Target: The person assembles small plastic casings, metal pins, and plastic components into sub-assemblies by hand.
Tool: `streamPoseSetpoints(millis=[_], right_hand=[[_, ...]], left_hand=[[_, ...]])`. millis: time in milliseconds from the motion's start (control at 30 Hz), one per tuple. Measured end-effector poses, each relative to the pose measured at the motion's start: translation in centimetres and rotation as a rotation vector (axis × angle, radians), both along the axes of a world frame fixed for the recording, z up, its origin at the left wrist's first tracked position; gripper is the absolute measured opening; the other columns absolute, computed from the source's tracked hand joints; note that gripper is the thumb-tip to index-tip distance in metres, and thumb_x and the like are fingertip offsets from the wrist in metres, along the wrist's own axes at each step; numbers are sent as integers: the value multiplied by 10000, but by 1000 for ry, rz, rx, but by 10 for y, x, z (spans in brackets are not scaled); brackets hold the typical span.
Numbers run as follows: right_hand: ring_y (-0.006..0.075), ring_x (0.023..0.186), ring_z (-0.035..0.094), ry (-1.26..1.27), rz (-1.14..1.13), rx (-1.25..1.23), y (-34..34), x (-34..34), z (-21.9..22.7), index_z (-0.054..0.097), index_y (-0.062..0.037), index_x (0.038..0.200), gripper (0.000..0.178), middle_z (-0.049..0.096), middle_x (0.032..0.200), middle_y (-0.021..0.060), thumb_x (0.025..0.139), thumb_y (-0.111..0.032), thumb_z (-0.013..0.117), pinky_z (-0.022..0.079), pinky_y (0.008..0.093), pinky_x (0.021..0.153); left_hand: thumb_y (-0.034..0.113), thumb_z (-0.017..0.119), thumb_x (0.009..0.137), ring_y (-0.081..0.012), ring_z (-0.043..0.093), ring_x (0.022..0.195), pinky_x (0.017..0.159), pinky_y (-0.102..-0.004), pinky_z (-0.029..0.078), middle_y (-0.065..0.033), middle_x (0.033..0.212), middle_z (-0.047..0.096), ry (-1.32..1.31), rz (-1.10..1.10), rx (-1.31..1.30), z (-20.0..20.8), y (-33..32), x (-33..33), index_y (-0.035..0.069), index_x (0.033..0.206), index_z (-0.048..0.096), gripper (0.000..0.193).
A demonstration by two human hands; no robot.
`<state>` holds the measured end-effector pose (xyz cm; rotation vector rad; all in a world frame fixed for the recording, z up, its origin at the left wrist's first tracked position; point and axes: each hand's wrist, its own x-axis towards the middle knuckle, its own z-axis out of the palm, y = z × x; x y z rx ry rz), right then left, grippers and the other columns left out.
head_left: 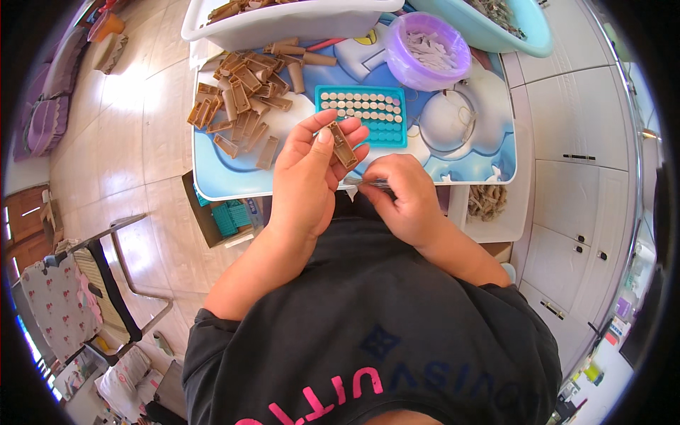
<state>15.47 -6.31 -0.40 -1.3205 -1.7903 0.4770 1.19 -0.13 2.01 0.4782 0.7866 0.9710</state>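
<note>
My left hand [303,173] is closed on a brown hollow plastic casing [343,146], its open side facing up, above the table's front edge. Just to its right, my right hand [409,198] is pinched round something thin and greyish that I cannot make out; my fingers cover most of it. Beyond both hands a turquoise tray [388,134] lies on the table, with rows of small round pale discs [361,105] in its far part. At the table's left, many similar brown casings [244,88] lie in a loose heap.
At the far edge stand a white tub [297,21] of brown parts, a lined purple tub [394,62] with pale strips and a teal basin [535,44]. Below the blue-and-white table [234,180] are a bin [496,230] on the right and a box [202,216] on the left.
</note>
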Motion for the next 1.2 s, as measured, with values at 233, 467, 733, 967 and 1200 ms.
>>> streamPoseSetpoints(millis=[233,467,733,967,1200], right_hand=[[126,699,585,683,96,-554,-9,14,9,550,4,909,85,607,826,52,858,-29,610,480,263,694],[148,782,590,253,170,-354,9,17,8,537,-31,849,177,610,821,53,807,-107,691,460,267,697],[262,703,547,68,-122,0,9,-11,7,524,-93,768,240,581,728,47,688,-92,751,397,359,630],[136,699,573,256,-131,-153,1,-6,3,524,-43,834,187,585,773,47,782,12,695,452,252,660],[239,698,551,251,-127,-95,5,-10,5,575,-86,832,180,618,747,25,725,-16,702,410,339,647]], left_hand=[[106,395,980,-294,561,1111,929,-412,485,-197,1181,548,35,-9,99,-1,1,-4,-2,1233,418,276],[106,415,976,-276,556,1122,938,-392,474,-191,1196,547,71,-66,208,-3,-6,0,4,1229,421,273],[96,421,971,-265,552,1126,943,-377,466,-183,1225,536,73,-39,264,-10,-10,5,4,1196,430,243],[103,406,977,-284,559,1111,918,-380,489,-194,1242,519,81,-47,230,-10,-6,1,6,1200,418,244],[128,408,982,-238,575,1084,886,-345,495,-147,1200,548,29,-83,165,-9,-8,-1,32,1165,434,208]])
